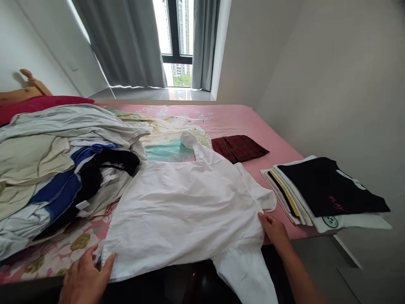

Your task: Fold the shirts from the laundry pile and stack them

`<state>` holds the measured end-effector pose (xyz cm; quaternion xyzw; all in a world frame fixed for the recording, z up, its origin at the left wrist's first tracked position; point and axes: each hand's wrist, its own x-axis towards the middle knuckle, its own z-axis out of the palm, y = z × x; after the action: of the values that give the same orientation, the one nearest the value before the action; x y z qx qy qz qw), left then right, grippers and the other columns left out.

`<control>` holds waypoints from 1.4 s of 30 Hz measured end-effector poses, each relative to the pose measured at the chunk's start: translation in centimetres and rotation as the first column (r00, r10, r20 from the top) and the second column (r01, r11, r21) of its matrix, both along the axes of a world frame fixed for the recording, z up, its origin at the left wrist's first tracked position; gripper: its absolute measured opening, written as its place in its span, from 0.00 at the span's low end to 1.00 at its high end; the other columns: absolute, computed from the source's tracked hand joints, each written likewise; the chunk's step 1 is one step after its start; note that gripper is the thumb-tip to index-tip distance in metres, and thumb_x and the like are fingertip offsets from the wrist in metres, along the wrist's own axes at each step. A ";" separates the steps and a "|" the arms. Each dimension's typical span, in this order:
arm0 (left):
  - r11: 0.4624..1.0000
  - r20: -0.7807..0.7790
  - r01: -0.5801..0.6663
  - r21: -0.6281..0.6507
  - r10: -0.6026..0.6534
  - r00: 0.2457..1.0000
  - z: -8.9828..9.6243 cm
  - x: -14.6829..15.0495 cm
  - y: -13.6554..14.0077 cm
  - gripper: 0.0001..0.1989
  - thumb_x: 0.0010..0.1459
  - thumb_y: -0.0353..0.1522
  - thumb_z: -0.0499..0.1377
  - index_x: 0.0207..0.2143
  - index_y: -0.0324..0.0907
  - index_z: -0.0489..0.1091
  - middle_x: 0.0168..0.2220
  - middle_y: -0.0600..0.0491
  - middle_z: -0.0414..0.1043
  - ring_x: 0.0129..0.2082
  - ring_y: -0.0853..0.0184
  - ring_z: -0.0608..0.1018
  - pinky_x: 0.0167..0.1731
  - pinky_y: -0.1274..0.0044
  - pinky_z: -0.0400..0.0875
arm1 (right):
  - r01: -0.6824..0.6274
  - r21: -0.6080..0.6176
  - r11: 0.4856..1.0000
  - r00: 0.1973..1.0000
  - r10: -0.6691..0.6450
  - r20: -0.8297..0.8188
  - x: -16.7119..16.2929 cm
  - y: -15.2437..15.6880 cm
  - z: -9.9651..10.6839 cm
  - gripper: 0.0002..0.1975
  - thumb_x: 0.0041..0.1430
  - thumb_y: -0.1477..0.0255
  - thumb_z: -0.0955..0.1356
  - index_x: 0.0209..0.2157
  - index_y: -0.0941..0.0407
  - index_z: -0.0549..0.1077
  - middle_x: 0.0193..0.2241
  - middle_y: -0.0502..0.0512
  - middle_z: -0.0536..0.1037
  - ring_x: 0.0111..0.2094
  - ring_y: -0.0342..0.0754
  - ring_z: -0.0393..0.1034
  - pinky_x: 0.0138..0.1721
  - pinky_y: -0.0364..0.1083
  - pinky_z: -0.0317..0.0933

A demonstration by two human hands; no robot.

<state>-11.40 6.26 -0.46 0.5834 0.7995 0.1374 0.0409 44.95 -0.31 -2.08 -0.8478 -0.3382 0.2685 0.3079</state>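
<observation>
White shirt (186, 207) spread across the near side of the bed (228, 116); hem toward 9 o'clock, one sleeve at 12, the other at 5, hanging past the near edge. Left hand (87, 274) at 8: thumb and fingers apart, thumb at the hem corner. Right hand (274, 230) at 4: fingers clamped on the shirt's edge. Clothes heap (60, 169) crowds the hem at 10. Tartan cloth (238, 147) at 1. Folded stack (329, 185) at 3, just beside the shirt. Widest pink stretch: 12 to 1, up to the bed's far edge.
</observation>
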 end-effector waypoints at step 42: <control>0.184 -0.290 0.927 -0.327 -0.953 0.086 6.4 49.7 26.6 0.15 0.42 0.23 0.56 0.33 0.45 0.73 0.35 0.50 0.74 0.46 0.58 0.68 0.56 0.59 0.46 | -0.082 0.494 0.866 0.838 -0.208 0.505 -2.6 0.2 -3.9 0.09 0.62 0.68 0.64 0.34 0.57 0.73 0.27 0.53 0.76 0.29 0.45 0.70 0.32 0.43 0.60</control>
<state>38.31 32.84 5.93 0.9692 0.2296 -0.0782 -0.0427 42.36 -0.15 -5.94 -0.7913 -0.4394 -0.0893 0.4156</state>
